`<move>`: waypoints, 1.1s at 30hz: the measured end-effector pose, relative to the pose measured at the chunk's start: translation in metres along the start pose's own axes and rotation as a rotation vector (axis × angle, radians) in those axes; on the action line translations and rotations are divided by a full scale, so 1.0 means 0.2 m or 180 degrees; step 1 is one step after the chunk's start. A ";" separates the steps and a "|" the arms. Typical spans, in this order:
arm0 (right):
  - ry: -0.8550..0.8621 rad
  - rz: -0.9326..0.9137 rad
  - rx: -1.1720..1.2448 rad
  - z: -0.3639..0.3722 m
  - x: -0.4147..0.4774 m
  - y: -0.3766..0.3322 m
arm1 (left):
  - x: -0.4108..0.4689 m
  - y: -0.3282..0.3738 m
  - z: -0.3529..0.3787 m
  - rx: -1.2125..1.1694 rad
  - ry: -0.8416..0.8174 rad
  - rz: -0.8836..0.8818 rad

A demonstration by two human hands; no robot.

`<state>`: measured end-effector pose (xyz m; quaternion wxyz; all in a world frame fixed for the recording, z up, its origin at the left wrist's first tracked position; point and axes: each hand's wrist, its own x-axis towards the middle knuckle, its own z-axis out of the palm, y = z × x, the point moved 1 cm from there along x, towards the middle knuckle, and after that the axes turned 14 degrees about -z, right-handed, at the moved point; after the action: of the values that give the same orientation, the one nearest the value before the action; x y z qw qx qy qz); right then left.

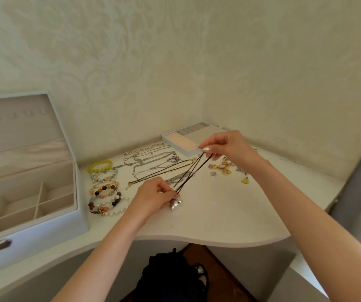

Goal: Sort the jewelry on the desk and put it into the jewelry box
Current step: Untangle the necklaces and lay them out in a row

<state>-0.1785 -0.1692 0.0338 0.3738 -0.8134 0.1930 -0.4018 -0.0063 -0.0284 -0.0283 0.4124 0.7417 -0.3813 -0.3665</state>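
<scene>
White desk [218,219], corner-set. Jewelry box [44,225] at left edge, lid raised. Black cord necklace [191,173] stretched above desk centre: right hand [229,147] fingers pinching far loop, left hand [153,197] fingers pinching cords just above silver pendant [176,203]. Bracelets [105,188] between box and left hand.

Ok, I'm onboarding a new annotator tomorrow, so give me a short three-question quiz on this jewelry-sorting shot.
1. Multiple choice: what do the left hand and right hand pinch between them? A) a yellow-green bead bracelet; B) the dark cord necklace with its silver pendant; C) a ring.
2. True or false: the jewelry box has its lid shut.
3. Fill in: the bead bracelets lie on the desk between the left hand and the ____.
Key: 1 B; 2 false, the lid stands open; 3 jewelry box.
</scene>
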 end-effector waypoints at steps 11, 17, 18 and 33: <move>-0.0579 0.0525 -0.0878 0.15 -0.07 0.18 | -0.01 -0.05 -0.15 0.0194 0.0381 -0.0177; -0.0705 0.0541 -0.0985 0.20 -0.10 0.20 | -0.01 -0.07 -0.19 0.0444 0.0491 -0.0059; -0.0704 0.0526 -0.1015 0.21 -0.10 0.21 | -0.01 -0.07 -0.19 0.0510 0.0513 -0.0006; -0.0674 0.0685 -0.1502 0.18 -0.10 0.21 | -0.01 -0.05 -0.21 0.1151 0.0459 0.0150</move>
<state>-0.1622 -0.1685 -0.0229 0.2327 -0.8902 0.3263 -0.2165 0.0310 -0.0097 -0.0203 0.3071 0.8190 -0.4276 -0.2282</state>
